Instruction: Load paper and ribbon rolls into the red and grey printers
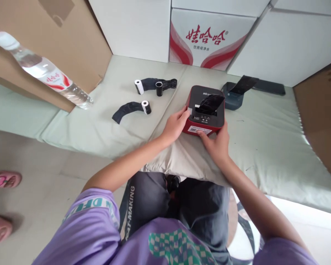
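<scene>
A boxy red printer (191,99) with a black top sits on the pale green cloth, and a shiny black strip (211,104) sticks up from its slot. My left hand (175,127) grips its near left corner, thumb on the top edge. Around the near right side my right hand (218,143) is closed, its thumb on the front face by a white label (200,129). Behind the printer stands a smaller dark blue device (233,98) with another black strip (244,84) rising from it.
To the left lie a white paper roll (139,87), a black-and-white roll (146,107) with its dark strip, and a small black roll (159,89). A water bottle (44,71) stands further left. White cartons (209,36) line the back, and a dark phone-like slab (270,87) lies right.
</scene>
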A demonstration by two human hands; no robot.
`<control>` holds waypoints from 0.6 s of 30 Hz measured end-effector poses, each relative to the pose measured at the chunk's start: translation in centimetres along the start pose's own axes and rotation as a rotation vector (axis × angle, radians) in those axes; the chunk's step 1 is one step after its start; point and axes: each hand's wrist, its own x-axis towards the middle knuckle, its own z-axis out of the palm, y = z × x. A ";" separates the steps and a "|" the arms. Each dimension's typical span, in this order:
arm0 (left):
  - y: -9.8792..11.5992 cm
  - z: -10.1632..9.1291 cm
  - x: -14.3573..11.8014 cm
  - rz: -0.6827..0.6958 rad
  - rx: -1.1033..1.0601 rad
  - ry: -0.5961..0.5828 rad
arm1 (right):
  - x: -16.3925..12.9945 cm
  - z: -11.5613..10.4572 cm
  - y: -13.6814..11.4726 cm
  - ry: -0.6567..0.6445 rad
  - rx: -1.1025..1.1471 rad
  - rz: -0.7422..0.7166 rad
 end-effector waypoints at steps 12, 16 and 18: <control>-2.1 -1.0 8.6 0.093 -0.257 -0.215 | 8.5 0.3 1.6 0.245 0.538 0.198; -3.5 -0.8 9.0 0.166 -0.266 -0.283 | 10.3 2.2 3.7 0.262 0.482 0.207; -3.8 -1.1 8.1 0.188 -0.247 -0.330 | 10.0 2.6 4.2 0.260 0.420 0.181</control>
